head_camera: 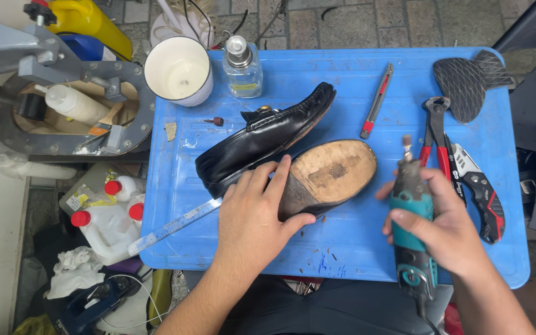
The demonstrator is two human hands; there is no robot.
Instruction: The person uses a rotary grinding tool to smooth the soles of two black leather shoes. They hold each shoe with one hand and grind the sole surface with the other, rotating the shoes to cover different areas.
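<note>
Upturned shoe (327,177): worn tan sole.

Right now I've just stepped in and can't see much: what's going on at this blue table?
A person sits at the blue plastic table. Their left hand steadies an upturned black leather loafer with a worn tan sole, beside its upright black leather mate. Their right hand grips a teal handheld rotary tool, its bit raised clear of the sole.

Black shoe (262,139), teal rotary tool (412,232)
</note>
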